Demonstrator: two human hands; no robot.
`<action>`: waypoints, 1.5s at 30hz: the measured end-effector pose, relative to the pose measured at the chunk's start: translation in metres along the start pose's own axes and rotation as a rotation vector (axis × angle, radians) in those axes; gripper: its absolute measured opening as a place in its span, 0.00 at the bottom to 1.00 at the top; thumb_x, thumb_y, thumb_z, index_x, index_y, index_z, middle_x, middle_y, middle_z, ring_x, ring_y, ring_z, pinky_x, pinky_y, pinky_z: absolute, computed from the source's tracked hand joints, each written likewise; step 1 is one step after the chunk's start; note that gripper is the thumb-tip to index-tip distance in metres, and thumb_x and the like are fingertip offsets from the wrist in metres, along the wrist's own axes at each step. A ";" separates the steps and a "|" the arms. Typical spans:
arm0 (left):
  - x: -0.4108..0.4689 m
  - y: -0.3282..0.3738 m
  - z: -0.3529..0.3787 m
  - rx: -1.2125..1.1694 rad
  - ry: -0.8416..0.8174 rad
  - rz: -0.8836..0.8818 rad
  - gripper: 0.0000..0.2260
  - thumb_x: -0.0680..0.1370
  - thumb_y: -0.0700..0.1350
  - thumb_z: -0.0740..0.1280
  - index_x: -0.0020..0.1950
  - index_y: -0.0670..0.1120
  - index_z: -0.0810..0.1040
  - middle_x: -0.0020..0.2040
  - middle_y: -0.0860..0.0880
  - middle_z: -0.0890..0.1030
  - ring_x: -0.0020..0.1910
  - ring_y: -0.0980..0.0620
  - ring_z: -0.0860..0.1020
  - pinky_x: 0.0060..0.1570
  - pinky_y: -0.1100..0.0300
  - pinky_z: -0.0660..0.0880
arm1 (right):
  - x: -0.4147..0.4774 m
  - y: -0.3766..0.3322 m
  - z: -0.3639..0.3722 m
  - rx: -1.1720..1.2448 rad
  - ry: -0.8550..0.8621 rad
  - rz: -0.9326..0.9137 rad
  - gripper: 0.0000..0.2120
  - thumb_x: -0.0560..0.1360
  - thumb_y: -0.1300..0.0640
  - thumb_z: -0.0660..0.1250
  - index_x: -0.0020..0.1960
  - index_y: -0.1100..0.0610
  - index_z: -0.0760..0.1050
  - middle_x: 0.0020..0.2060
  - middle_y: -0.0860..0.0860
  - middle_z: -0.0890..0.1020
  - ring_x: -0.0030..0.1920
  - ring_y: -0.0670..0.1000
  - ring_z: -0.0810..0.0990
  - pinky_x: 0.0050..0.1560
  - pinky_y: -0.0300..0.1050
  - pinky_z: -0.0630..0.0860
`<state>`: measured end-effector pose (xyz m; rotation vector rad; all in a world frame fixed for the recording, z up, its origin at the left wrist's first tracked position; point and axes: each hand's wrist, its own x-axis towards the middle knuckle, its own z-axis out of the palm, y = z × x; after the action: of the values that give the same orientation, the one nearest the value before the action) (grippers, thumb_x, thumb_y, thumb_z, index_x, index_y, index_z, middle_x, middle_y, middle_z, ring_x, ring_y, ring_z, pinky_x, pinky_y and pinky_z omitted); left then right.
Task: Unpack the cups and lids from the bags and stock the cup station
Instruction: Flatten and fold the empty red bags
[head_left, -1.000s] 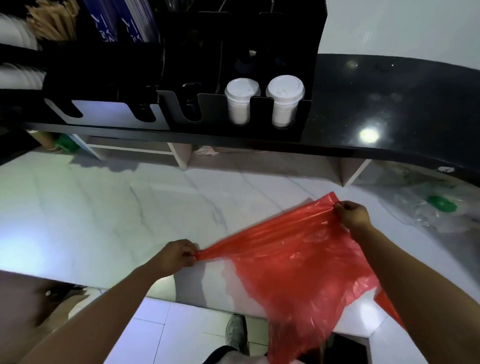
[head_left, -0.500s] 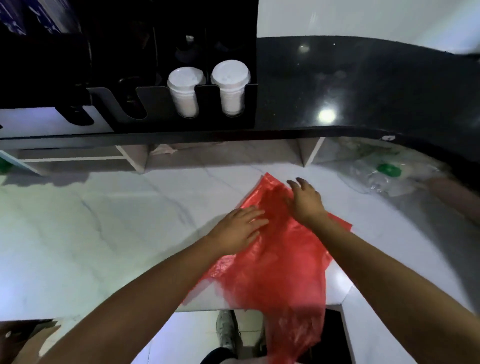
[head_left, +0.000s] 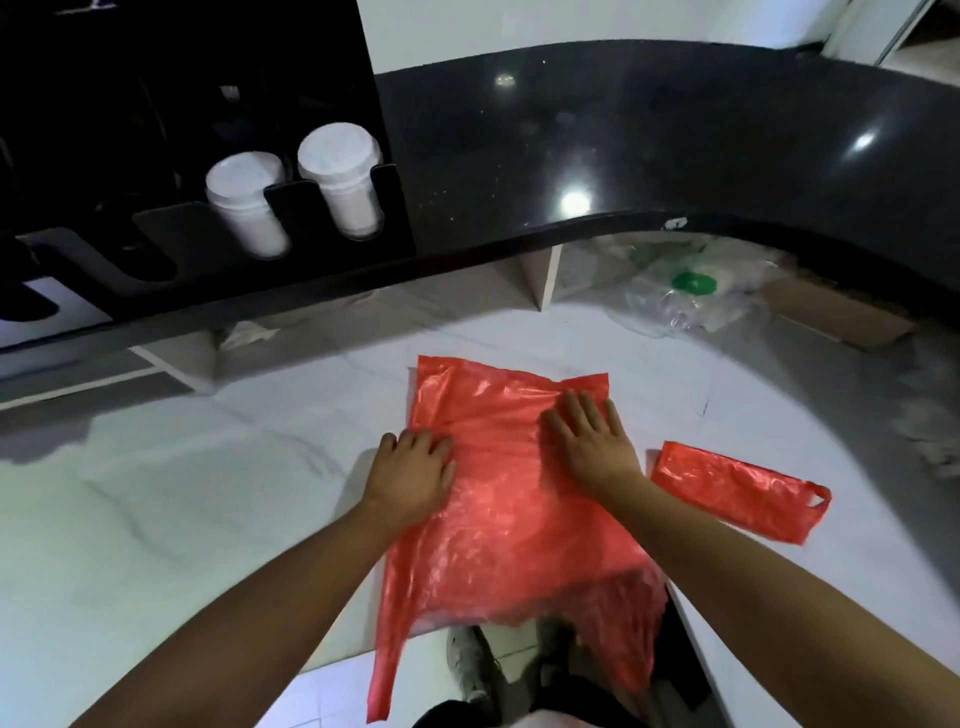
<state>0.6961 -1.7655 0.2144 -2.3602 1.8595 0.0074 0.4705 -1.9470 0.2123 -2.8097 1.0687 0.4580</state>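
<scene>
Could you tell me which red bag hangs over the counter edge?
The large red bag pressed under the left hand and right hand; the small folded red bag to its right lies wholly on the counter.

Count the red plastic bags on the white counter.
2. The big bag lies flat under the left hand and right hand; the folded bag lies just right of it. Others may be hidden.

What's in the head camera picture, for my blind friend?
The left hand and right hand press a red bag flat on a white counter. A folded red bag lies beside it; white lidded cups stand in a black holder.
</scene>
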 end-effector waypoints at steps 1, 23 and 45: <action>0.000 0.000 -0.002 0.014 0.006 -0.008 0.19 0.80 0.56 0.56 0.62 0.49 0.80 0.54 0.46 0.82 0.52 0.42 0.78 0.52 0.46 0.71 | -0.001 -0.004 -0.004 0.032 0.038 -0.020 0.27 0.83 0.49 0.40 0.82 0.49 0.50 0.81 0.57 0.47 0.81 0.59 0.43 0.77 0.58 0.33; 0.209 0.121 -0.033 -0.602 -0.234 -0.033 0.09 0.79 0.55 0.67 0.55 0.54 0.83 0.57 0.50 0.84 0.58 0.44 0.79 0.60 0.52 0.73 | -0.143 0.042 0.025 0.930 0.067 0.343 0.23 0.73 0.37 0.71 0.62 0.48 0.76 0.54 0.44 0.78 0.50 0.42 0.77 0.52 0.39 0.76; 0.214 0.016 -0.023 -0.723 -0.003 -0.422 0.09 0.82 0.47 0.63 0.53 0.43 0.79 0.52 0.38 0.82 0.52 0.36 0.80 0.53 0.49 0.76 | -0.139 0.030 0.021 1.017 0.214 0.272 0.26 0.79 0.61 0.67 0.71 0.40 0.67 0.49 0.44 0.78 0.44 0.44 0.80 0.46 0.40 0.79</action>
<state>0.7299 -1.9782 0.2166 -3.1616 1.4697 0.7528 0.3476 -1.8772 0.2365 -1.8384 1.2423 -0.3198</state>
